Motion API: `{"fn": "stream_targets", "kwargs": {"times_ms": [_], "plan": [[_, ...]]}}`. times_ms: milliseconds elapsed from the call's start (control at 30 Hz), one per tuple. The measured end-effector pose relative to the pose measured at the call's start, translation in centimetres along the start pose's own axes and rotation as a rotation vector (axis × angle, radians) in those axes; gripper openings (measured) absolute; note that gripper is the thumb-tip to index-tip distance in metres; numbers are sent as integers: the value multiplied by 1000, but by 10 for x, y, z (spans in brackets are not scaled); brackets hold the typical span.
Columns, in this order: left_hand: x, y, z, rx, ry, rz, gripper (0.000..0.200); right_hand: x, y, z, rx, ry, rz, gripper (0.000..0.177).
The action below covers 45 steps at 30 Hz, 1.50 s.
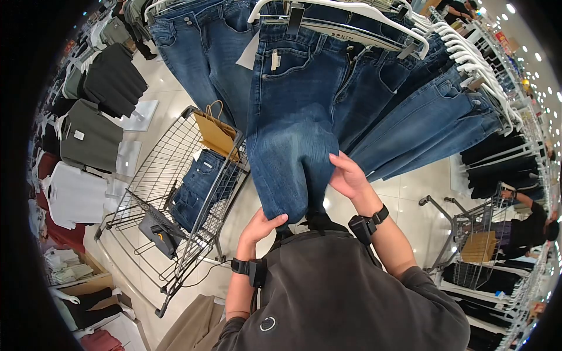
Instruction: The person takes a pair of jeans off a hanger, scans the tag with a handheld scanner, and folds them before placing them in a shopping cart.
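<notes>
The left hand [261, 224] is closed on the bottom edge of the jeans [293, 126], thumb on the front and fingers curled behind the cloth. The right hand [349, 175] pinches the leg's right edge higher up, thumb in front, fingers tucked behind. Between the two hands the leg hangs doubled over, with its lower end at the left hand, just above the person's chest.

The jeans are mid-blue denim, faded paler down the thigh, with stitched pocket seams. They hang from a white plastic hanger [351, 11] at the top of the view. A small pale tag [275, 59] dangles by the front pocket. The waistband strip carries dark lettering, too small to read surely. A black band [364, 227] wraps each wrist.

To the right, more blue jeans [421, 111] hang in a close row on white hangers. To the left stands a wire cart [153, 169] holding folded denim [198, 186], a brown paper bag [215, 134] with cord handles and a dark handheld device [157, 231]. The floor [410, 199] is glossy pale tile.
</notes>
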State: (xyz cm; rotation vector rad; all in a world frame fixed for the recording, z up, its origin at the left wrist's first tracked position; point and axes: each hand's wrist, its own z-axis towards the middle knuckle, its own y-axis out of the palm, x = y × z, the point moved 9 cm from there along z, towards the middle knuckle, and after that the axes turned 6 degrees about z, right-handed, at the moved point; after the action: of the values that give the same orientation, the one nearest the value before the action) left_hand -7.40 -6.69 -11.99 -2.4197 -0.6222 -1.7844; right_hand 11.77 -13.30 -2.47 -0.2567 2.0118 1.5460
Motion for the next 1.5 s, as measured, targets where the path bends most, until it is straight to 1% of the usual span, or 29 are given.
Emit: {"fn": "stream_targets", "kwargs": {"times_ms": [33, 133, 167, 267, 300, 400, 433, 533, 567, 667, 700, 800, 900, 1000, 1033, 1133, 1233, 1367, 1467, 1500], "plan": [[9, 4, -2, -3, 29, -31, 58, 1, -4, 2, -2, -5, -57, 46], [23, 2, -7, 39, 111, -188, 59, 17, -11, -6, 9, 39, -258, 41], [26, -1, -8, 58, 138, -252, 59, 26, -24, -5, 37, 56, -438, 43], [27, -17, -11, 109, 160, -387, 69, 45, -61, -11, 222, 133, -714, 43], [34, -25, -12, 138, 208, -403, 62, 40, -50, -15, 262, 60, -639, 41], [44, -49, -11, 321, 147, -572, 41, 27, -74, -20, 427, -55, -513, 41], [54, -52, -10, 317, 172, -594, 33, 17, -73, -23, 427, -98, -502, 40], [48, -59, -5, 299, 148, -419, 27, 4, -65, -28, 429, -111, -490, 41], [47, -57, -3, 316, 155, -408, 24, 2, -67, -29, 442, -85, -471, 40], [47, -52, -5, 338, 157, -428, 25, 1, -59, -28, 287, -69, -255, 38], [50, -50, -4, 325, 164, -465, 27, 2, -58, -27, 203, -67, -166, 44], [57, -46, -4, 313, 189, -567, 29, 11, -48, -35, 24, -48, -133, 56], [53, -42, 2, 302, 186, -574, 30, 34, -47, -43, 55, 75, -387, 69], [53, -44, 5, 349, 192, -590, 33, 50, -44, -43, 134, 180, -647, 77], [55, -44, 5, 354, 191, -617, 32, 49, -40, -44, 162, 164, -681, 71], [61, -47, 4, 376, 186, -678, 29, 50, -47, -41, 197, 164, -640, 60], [59, -50, 4, 398, 171, -673, 29, 41, -42, -39, 214, 113, -547, 51], [62, -44, 1, 352, 234, -627, 33, 35, -22, -34, 207, 97, -339, 48], [43, -42, 3, 318, 220, -545, 45, 27, -3, -29, 216, 70, -259, 45], [36, -39, 5, 283, 211, -536, 54, 27, 0, -26, 211, 59, -221, 44]]}}
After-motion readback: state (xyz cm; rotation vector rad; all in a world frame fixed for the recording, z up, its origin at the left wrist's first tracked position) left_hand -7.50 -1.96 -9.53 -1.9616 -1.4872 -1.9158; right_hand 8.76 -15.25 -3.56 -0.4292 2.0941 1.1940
